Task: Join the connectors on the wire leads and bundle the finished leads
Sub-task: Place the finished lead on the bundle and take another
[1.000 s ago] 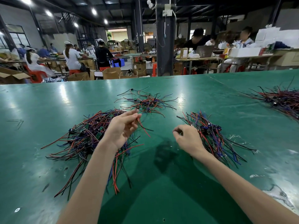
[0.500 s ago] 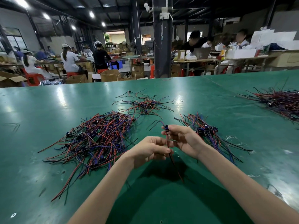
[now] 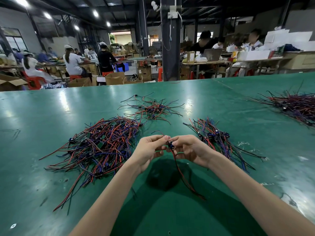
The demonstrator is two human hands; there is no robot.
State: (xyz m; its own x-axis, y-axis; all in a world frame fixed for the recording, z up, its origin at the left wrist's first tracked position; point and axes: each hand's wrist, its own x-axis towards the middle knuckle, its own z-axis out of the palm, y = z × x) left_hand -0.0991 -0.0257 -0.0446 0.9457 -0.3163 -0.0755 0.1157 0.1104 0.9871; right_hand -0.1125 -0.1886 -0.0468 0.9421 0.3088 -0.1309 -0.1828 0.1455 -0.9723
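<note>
Centrally, just above the green table [image 3: 51, 193], the two hands meet fingertip to fingertip. The right hand [image 3: 190, 149] has its fingers curled and pinches a small dark-blue connector [image 3: 170, 144] between thumb and forefinger. From that connector a red-and-black lead [image 3: 183, 178] hangs down and trails toward the person, its free end lying on the table between the forearms. The left hand [image 3: 149, 151] also has its fingers curled, and its thumb and forefinger pinch the end of a thin dark lead [image 3: 157, 132], which arcs up and away from the fingertips. That pinch sits right beside the connector; whether the two parts are already mated I cannot tell, since the fingers hide the joint. To the left of the hands lies a large pile [image 3: 102, 145] of red, blue and black leads, some with small green boards among them, spread loosely with ends fanning out toward the near edge. To the right lies a tidier pile [image 3: 214, 137], its leads running roughly one way with blue connectors clustered at the middle. Farther back, between those two, is a small sparse pile [image 3: 151, 109]. Well apart, at the right edge of the view, lies another dark pile [image 3: 300, 106]. Beyond the table stand a dark pillar [image 3: 171, 48], open cardboard boxes [image 3: 115, 78], and seated workers [image 3: 72, 61] at other benches.
</note>
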